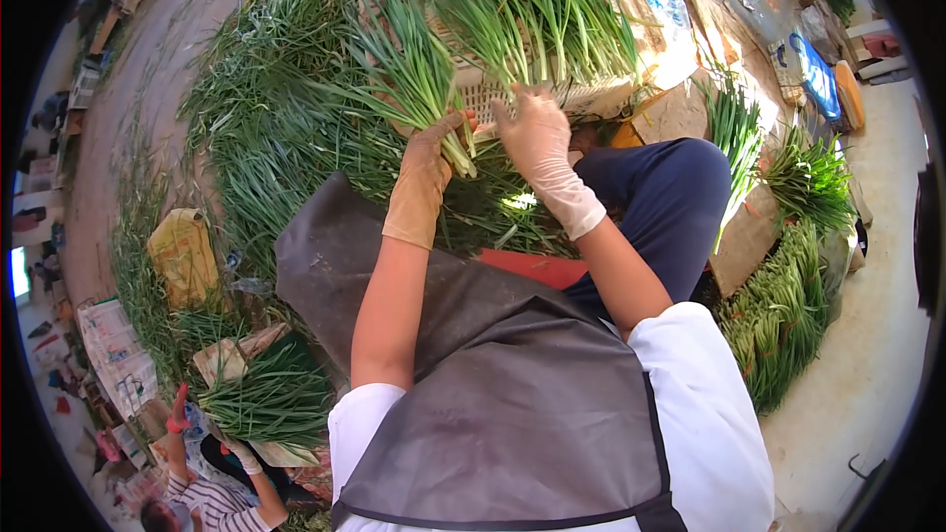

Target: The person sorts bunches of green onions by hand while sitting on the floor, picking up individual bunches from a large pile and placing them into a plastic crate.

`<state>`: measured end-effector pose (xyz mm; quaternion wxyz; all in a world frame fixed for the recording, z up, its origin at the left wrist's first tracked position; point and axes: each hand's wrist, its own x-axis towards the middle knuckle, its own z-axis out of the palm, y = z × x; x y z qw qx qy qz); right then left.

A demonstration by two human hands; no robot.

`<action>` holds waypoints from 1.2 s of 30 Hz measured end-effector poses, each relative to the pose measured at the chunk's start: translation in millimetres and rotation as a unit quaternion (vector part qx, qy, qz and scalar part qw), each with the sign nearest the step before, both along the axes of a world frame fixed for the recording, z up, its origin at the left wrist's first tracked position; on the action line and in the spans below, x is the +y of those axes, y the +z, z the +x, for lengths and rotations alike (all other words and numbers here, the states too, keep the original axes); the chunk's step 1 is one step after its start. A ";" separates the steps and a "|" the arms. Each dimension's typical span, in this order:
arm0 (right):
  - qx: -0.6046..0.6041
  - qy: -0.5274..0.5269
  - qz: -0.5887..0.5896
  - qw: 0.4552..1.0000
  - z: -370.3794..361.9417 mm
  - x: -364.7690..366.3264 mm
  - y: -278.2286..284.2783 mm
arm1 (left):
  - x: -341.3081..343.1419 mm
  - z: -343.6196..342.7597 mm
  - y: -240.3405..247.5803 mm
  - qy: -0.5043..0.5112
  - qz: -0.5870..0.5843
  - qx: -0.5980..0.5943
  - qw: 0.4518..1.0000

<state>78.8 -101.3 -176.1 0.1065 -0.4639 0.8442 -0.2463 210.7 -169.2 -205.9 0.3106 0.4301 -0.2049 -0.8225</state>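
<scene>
A bunch of long green chives (419, 79) is in my left hand (434, 153), whose gloved fingers wrap round its pale stalk ends. The leaves fan away from me, over the edge of a white plastic crate (483, 103). More chives (537, 10) lie spread across the crate, stalk ends toward me. My right hand (540, 143), in a pale glove, has its fingers curled at the near ends of these stalks and seems to pinch some; the fingertips are slightly blurred. A dark apron (512, 394) covers my lap.
Loose chive leaves (286, 108) heap up left of and beneath the crate. Tied bundles (778, 315) stand at the right, near a blue container (816, 74). A yellow sack (182, 261) lies at the left. Another person (217, 502) works beside chives at lower left.
</scene>
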 end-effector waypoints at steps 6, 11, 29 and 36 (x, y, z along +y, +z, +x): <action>-0.293 -0.018 -0.112 0.949 -6.3 -31.6 -26.5 | 1.3 -6.3 -14.7 -0.017 0.008 0.034 0.999; -0.611 0.053 -0.122 0.780 -27.2 -24.0 -3.0 | 5.0 20.7 -12.2 0.044 0.064 0.040 0.996; -0.755 0.149 -0.335 0.544 -157.3 -128.9 34.0 | 83.3 140.4 127.9 0.098 -0.195 -0.145 0.965; -0.157 0.241 0.294 0.912 -19.7 -54.5 55.0 | 28.9 177.7 121.0 0.129 -0.161 0.214 0.955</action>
